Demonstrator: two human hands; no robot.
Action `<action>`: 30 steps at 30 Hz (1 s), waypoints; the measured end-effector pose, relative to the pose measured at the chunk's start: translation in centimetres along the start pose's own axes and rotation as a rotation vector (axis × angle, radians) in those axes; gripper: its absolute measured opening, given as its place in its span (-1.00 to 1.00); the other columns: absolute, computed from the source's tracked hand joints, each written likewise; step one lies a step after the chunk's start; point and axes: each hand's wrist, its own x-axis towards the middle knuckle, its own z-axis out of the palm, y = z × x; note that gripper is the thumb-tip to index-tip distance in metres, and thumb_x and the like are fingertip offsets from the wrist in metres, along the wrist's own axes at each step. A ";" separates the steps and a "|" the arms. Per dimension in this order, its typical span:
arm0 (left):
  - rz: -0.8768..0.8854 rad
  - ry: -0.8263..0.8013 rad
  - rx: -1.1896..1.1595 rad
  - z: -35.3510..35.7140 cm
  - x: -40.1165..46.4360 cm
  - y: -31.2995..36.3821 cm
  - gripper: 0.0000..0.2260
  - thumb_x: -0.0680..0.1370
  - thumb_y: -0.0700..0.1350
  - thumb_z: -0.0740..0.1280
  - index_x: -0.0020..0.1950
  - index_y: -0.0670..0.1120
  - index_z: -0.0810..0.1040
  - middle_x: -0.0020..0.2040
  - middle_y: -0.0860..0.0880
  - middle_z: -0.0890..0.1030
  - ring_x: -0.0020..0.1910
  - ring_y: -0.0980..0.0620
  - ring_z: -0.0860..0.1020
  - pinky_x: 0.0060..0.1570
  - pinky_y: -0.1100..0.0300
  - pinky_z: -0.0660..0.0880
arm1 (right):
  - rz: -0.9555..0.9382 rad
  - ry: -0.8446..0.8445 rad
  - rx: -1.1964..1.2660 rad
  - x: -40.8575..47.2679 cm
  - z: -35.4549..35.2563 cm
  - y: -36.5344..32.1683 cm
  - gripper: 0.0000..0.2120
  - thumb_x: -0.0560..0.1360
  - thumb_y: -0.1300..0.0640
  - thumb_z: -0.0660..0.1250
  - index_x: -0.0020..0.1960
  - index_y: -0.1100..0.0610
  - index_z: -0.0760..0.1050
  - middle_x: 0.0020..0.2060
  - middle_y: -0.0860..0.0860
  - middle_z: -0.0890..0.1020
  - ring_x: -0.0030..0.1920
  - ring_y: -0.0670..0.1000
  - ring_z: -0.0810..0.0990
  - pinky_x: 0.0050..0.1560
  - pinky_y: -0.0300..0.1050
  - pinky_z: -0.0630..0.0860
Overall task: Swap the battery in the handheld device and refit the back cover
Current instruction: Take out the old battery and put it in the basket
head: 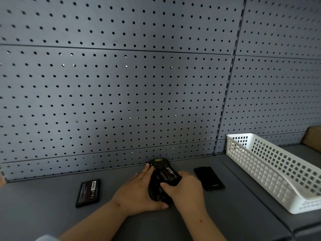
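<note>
A black handheld device (159, 165) lies face down on the grey shelf, back open. My left hand (139, 192) grips its left side and lower end. A black battery (167, 174) sits tilted in the open compartment, and my right hand (184, 186) holds it by its lower right edge with thumb and fingers. A second black battery (88, 193) lies flat on the shelf to the left, label up. The black back cover (209, 178) lies on the shelf to the right of the device.
A white perforated plastic basket (271, 171) stands at the right. A brown cardboard box (313, 139) sits behind it. A grey pegboard wall (121, 93) rises directly behind the device. A seam runs between two shelf panels at the right.
</note>
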 end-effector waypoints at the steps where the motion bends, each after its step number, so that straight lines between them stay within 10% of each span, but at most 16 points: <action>1: 0.004 0.000 -0.003 -0.1 0.0 0.1 0.24 -0.05 0.61 0.06 0.47 0.07 -0.26 0.52 0.09 -0.23 0.51 0.01 -0.09 0.49 0.12 -0.05 | -0.005 -0.002 0.028 0.0 -0.2 0.1 -0.64 0.30 -0.07 0.47 -0.04 0.14 0.56 -0.07 0.05 0.65 -0.04 0.00 0.60 -0.17 -0.27 0.43; 9: 0.029 -0.017 -0.079 -1.3 -0.6 0.8 0.26 -0.05 0.59 0.13 0.48 0.02 -0.23 0.53 0.07 -0.20 0.50 0.14 -0.03 0.44 0.25 0.03 | -0.069 -0.063 0.303 0.4 -3.1 1.3 -0.71 0.26 0.05 0.53 -0.08 -0.07 0.51 -0.24 -0.14 0.61 -0.15 -0.17 0.60 -0.16 -0.43 0.45; 15: 0.083 0.093 -0.176 -2.4 -0.8 2.0 -0.05 0.26 0.23 0.45 0.48 0.05 0.01 0.44 0.10 0.27 0.26 0.29 0.25 0.09 0.65 0.11 | -0.090 -0.096 0.449 1.1 -5.6 2.3 -0.63 0.24 0.13 0.56 -0.11 -0.18 0.48 -0.19 -0.21 0.62 -0.08 -0.23 0.60 -0.04 -0.37 0.51; 21: 0.122 0.137 -0.184 -3.3 0.9 4.1 0.10 0.02 0.56 0.27 0.46 0.09 0.15 0.40 0.09 0.37 0.33 0.19 0.35 0.36 0.17 0.31 | -0.131 -0.098 0.546 1.8 -8.8 3.1 -0.60 0.21 0.15 0.57 -0.09 -0.18 0.51 -0.10 -0.14 0.68 -0.04 -0.16 0.65 0.04 -0.27 0.57; 27: 0.206 0.166 -0.201 -4.1 1.9 8.2 -0.14 0.14 0.39 0.38 0.39 0.19 0.22 0.37 0.16 0.39 0.19 0.24 0.44 0.28 0.23 0.37 | -0.159 -0.069 0.599 2.6 -13.4 4.2 -0.59 0.20 0.19 0.57 -0.04 -0.13 0.57 -0.09 -0.12 0.69 -0.02 -0.13 0.65 0.07 -0.25 0.54; 30: 0.219 0.163 -0.217 -3.9 3.1 9.9 0.05 0.05 0.50 0.32 0.45 0.08 0.18 0.43 0.12 0.32 0.31 0.22 0.35 0.36 0.21 0.27 | -0.152 -0.035 0.616 3.1 -15.6 5.3 -0.49 0.17 0.16 0.58 0.11 0.03 0.58 -0.08 -0.07 0.72 -0.02 -0.12 0.67 0.07 -0.22 0.55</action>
